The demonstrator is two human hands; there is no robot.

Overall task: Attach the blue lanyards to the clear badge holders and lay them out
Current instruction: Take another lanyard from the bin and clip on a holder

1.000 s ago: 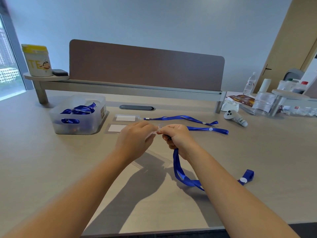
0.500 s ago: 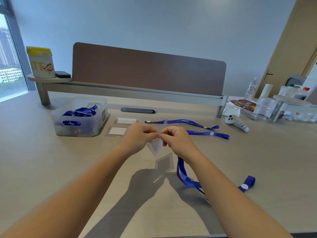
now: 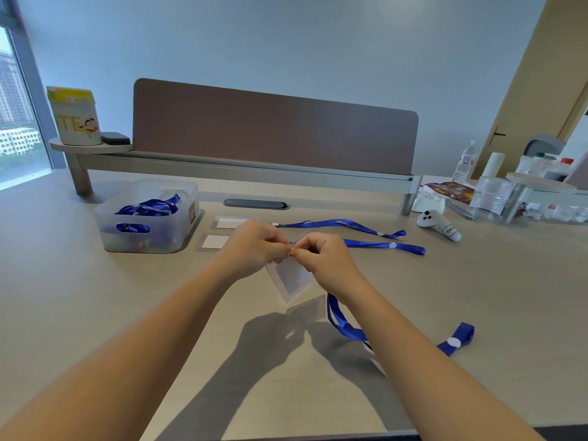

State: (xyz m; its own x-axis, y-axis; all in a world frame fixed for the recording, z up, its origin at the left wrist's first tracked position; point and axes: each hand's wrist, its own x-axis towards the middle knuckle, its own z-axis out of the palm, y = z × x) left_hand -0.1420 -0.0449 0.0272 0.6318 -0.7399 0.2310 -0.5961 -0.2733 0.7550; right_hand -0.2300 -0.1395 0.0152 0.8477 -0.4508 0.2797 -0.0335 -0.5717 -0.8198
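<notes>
Light: bright daylight, from the tall glass window [image 3: 16,122] at left.
Shadows: soft-edged, cast by both forearms onto the pale wood-grain desk [image 3: 95,313].
Distortion: wide-angle bending at edges.
Focus: far-right clutter slightly soft.

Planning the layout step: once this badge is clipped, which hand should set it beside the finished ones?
Probably the left hand: it pinches the clear plastic badge holder and sits nearer the finished clear badge holders.

both arms fwd, left hand [image 3: 254,246] & right hand [image 3: 321,254] raised, fingers curled, tips meeting
</notes>
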